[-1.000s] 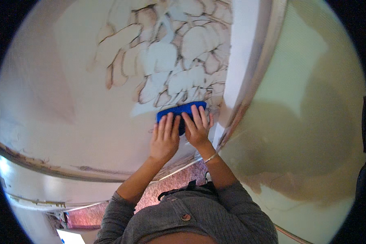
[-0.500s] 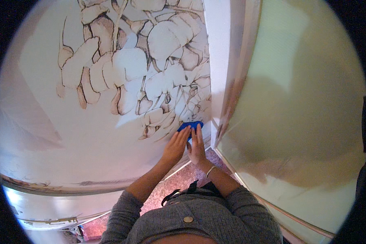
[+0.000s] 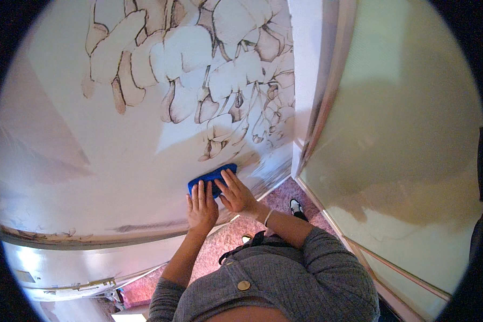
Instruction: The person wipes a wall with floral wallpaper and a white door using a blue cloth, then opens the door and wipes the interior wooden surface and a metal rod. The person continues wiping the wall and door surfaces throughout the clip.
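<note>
A blue folded cloth (image 3: 197, 181) lies pressed against a pale wall (image 3: 139, 182), below its painted brown-and-white petal or pebble pattern. My left hand (image 3: 203, 208) rests on the cloth's left part, fingers straight and pointing up. On its right part lies my right hand (image 3: 238, 194), fingers stretched up and to the left. Both hands are open and flat, holding the cloth against the surface rather than gripping round it. A light bracelet (image 3: 269, 217) circles my right wrist.
A white corner strip (image 3: 307, 70) edges the wall on the right. Beyond it stands a large pale green framed panel (image 3: 392, 145) with shadows on it. Pinkish carpet (image 3: 282, 196) shows below, with my shoe (image 3: 295, 205). A curved ledge (image 3: 91, 244) runs along the lower left.
Both hands and the blue cloth have slid left and slightly down along the wall, away from the corner. My view has shifted, and a shoe now shows on the carpet.
</note>
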